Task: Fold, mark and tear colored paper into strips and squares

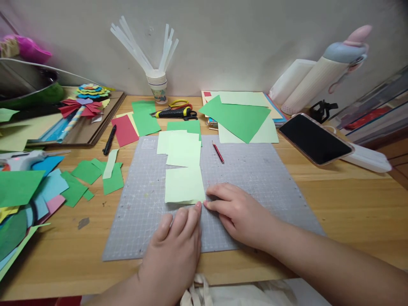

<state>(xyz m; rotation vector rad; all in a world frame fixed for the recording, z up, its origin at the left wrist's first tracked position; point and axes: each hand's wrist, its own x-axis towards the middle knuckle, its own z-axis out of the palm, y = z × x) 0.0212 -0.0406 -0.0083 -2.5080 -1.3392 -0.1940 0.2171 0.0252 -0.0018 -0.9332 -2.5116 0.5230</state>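
A pale green paper square (184, 183) lies on the grey cutting mat (255, 191), its near edge turned up in a narrow fold. My left hand (178, 238) has curled fingers, with the index fingertip pressed on the near right corner of that fold. At the same corner, the fingertips of my right hand (239, 210) close in from the right, by the paper's right edge. The thumb of my left hand is partly hidden. Just beyond the square lie more pale green paper pieces (184, 149), overlapping. A dark red pencil (218, 152) rests on the mat to their right.
Green scraps (86, 172), a black pen (110, 139) and a glue gun (21, 160) lie left. At the back stand paper cups (157, 87) with white strips, a yellow-black utility knife (172, 112) and stacked coloured sheets (239, 114). A phone (315, 138) and bottle (318, 76) are right.
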